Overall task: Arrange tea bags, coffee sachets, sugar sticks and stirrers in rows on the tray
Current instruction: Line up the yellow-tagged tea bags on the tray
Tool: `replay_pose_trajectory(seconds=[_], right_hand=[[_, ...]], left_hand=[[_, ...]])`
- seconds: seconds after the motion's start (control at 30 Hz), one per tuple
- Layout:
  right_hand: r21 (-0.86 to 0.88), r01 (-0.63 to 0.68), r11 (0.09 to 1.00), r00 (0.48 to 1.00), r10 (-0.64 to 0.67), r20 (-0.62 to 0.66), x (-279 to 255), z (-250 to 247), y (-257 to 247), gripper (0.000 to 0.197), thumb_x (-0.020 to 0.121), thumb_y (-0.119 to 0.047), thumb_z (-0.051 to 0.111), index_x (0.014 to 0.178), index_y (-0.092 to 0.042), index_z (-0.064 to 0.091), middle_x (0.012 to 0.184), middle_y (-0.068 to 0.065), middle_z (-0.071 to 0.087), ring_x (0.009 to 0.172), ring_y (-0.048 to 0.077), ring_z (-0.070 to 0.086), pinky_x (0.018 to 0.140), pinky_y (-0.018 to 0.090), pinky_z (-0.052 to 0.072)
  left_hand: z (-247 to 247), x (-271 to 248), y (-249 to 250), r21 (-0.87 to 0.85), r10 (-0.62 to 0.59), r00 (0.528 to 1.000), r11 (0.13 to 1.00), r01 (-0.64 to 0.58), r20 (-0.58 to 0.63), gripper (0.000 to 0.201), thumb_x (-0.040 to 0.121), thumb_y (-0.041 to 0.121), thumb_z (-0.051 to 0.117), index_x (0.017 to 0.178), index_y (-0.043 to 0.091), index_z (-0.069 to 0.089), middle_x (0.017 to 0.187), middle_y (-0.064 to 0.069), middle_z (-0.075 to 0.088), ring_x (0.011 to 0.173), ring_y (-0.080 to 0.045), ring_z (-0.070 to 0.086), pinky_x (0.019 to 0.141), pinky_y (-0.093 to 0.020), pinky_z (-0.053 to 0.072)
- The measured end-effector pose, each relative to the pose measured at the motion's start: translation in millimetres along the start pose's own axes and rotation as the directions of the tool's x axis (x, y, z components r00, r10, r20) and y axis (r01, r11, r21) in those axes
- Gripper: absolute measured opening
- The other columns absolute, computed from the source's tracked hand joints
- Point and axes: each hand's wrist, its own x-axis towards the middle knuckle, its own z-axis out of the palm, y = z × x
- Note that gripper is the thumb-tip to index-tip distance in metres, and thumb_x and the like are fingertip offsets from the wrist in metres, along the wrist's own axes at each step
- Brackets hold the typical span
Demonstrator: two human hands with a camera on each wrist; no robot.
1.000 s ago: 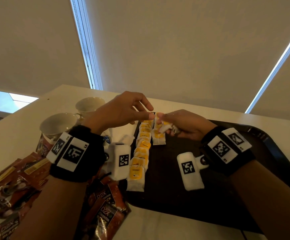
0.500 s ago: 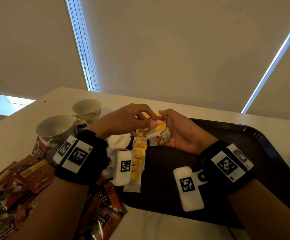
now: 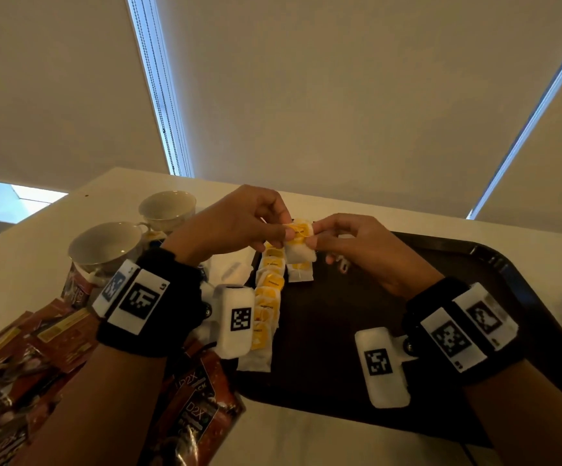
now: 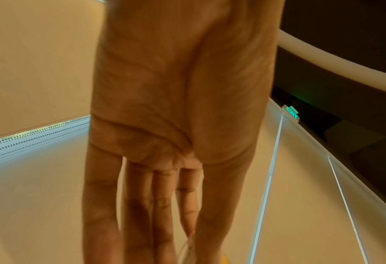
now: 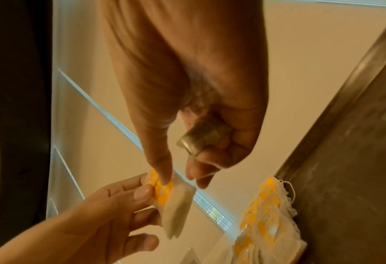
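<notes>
A tea bag (image 3: 299,242) is pinched from both sides, its left edge by the left hand (image 3: 239,223) and its right edge by the right hand (image 3: 357,243), and is held between them above the far left part of the tray (image 3: 441,264). Below it a row of tea bags (image 3: 268,297) is laid along the tray's left edge. Coffee sachets (image 3: 31,351) are piled left of the tray, near two cups (image 3: 105,243)
</notes>
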Motion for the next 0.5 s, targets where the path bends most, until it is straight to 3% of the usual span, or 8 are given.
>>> replay_pose_trajectory(seconds=[0.1,0.17,0.3,0.5], right_hand=[[-0.093,0.073,0.993,0.997,-0.076,-0.027,1,3,-2,0.014,0.084,-0.018,0.068,0.094,-0.01,0.068,0.077,0.001,0.063,0.051,-0.004,0.056,0.048,0.008,0.043],[-0.112,0.036,0.993,0.997,-0.043,-0.062,4,2,0,0.015,0.085,-0.017,0.067,0.094,-0.006,0.067,0.072,-0.001,0.061,0.048,-0.003,0.055,0.044,0.009,0.041],[-0.199,-0.161,0.967,0.987,0.155,-0.046,11,-1,8,0.011,0.087,-0.02,0.064,0.094,-0.011,0.065,0.076,0.002,0.061,0.057,0.004,0.053,0.046,0.014,0.041],[-0.308,-0.332,0.891,0.92,0.378,0.102,20,6,11,0.009,0.087,-0.022,0.064,0.094,-0.016,0.064,0.081,0.0,0.063,0.059,0.004,0.054,0.045,0.013,0.04]], left_hand=[[4,1,1,0.018,-0.01,1.0,1.0,0.01,0.024,0.01,0.085,0.016,0.068,0.085,0.018,0.058,0.082,-0.003,0.07,0.072,-0.008,0.068,0.058,-0.016,0.053],[4,0,0,0.037,-0.027,0.999,0.999,0.026,0.024,0.014,0.084,0.021,0.069,0.092,0.02,0.058,0.085,-0.002,0.07,0.071,-0.006,0.068,0.058,-0.016,0.054],[-3,-2,-1,0.024,-0.052,0.995,0.998,0.054,-0.081,0.031,0.083,0.032,0.068,0.109,0.023,0.055,0.09,0.002,0.068,0.077,-0.008,0.069,0.061,-0.021,0.056],[-7,-6,2,0.032,-0.056,0.995,0.998,0.059,-0.082,0.027,0.086,0.031,0.066,0.109,0.02,0.058,0.09,0.0,0.068,0.081,-0.012,0.069,0.062,-0.02,0.056]])
